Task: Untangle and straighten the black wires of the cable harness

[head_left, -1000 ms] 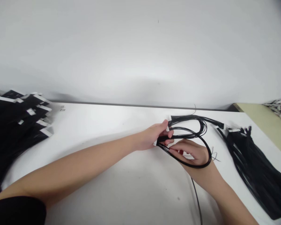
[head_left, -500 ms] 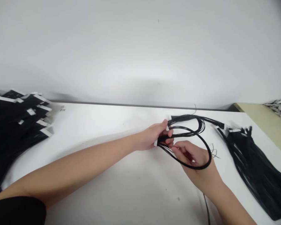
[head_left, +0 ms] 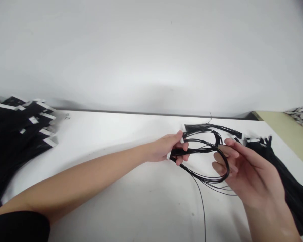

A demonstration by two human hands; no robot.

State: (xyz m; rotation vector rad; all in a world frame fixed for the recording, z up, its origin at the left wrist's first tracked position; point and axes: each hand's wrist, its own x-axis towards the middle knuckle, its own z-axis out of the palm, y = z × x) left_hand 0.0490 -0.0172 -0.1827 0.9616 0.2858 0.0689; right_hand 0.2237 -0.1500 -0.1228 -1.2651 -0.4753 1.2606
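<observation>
A looped bundle of thin black wires with white connector ends is in my left hand. My left fingers are closed around it close to the white ends. On the right side of the loops, my right hand is turned palm-up with its fingers apart. Part of the loop crosses in front of those fingers, and I see nothing clearly gripped in them. One loose wire hangs from the bundle toward the near edge. Just behind the loops lies a flat black wire strip with white ends.
Black cable bundles with white connectors are piled at the left. More black cables lie at the right, partly behind my right forearm. A yellowish surface adjoins the white table, which ends at a pale wall.
My right hand has moved right and turned palm-up, its fingers out of their pinch on the wires by my left hand. The loops look looser, and the loose wire hangs farther left.
</observation>
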